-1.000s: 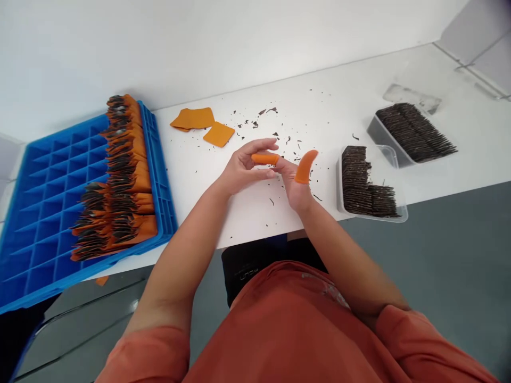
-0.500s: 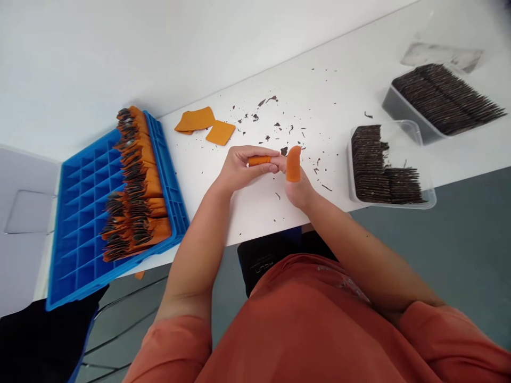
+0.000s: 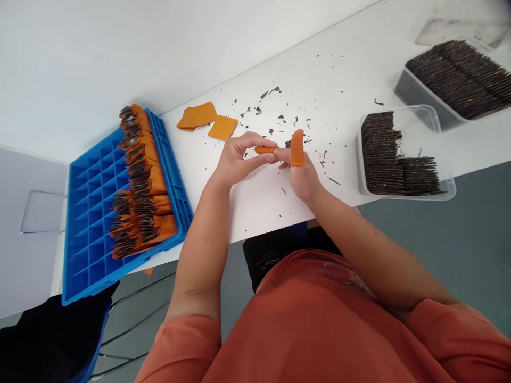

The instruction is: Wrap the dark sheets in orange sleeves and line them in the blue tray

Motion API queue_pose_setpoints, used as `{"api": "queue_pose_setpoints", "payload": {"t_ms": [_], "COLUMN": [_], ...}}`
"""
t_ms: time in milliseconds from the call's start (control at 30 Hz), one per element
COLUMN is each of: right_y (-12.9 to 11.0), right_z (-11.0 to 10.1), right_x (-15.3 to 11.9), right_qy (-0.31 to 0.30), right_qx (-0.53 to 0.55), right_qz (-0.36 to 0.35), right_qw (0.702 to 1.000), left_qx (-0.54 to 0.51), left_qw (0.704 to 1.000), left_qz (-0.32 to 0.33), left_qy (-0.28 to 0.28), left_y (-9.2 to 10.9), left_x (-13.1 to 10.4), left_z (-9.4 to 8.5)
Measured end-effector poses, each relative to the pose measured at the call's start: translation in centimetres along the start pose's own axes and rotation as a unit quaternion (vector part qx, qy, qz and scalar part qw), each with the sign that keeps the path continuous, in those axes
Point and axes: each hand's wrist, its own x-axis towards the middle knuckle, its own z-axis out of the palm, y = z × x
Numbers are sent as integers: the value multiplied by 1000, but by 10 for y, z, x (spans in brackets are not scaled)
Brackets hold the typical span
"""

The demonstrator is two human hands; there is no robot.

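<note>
Above the white table (image 3: 255, 207) my two hands meet. An orange rubber finger cot (image 3: 297, 149) covers the thumb of my right hand (image 3: 304, 181), which points up. A second orange finger cot (image 3: 263, 151) sits on that hand's index finger, stretched toward the left. My left hand (image 3: 233, 159) pinches this second cot near its open end, between thumb and fingers. The right hand's other fingers are partly hidden, and nothing shows in its grasp. Dark flakes (image 3: 281, 116) lie scattered on the table just beyond the hands.
Flat orange pouches (image 3: 222, 128) lie toward the wall. To the left, a blue divided crate (image 3: 83, 229) holds orange pouches (image 3: 159, 183) with dark sheets in them. At right stand two clear tubs, a nearer one (image 3: 447, 183) and a farther one (image 3: 403, 85), with stacked dark sheets.
The view has shifted slightly. The left thumb and fingers still pinch the index finger's cot, near its open end; the right thumb stays raised.
</note>
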Motion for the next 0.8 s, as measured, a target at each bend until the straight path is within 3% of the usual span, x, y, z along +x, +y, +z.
{"api": "queue_pose_setpoints", "payload": {"t_ms": [300,500,633,800], "right_y": [-2,-10,-11,-10], "right_z": [5,0,-1,1], "right_x": [-5,-4,-4,-5], "right_qy": [0,-23,-39,-39], "right_qx": [14,123,114,100], "right_qz": [-18,-10,-7,-4], "right_qw": [1000,992,993,994], "left_qx": [28,-5,-36,-15], "left_qw": [1000,999,999,999], "left_qz": [9,-19,-16,-33], "left_qy": [-4,-48,-19,-1], "left_y": [15,15,11,13], "left_x": [0,-1,-3,-5], "left_z": [-11,12,19,7]}}
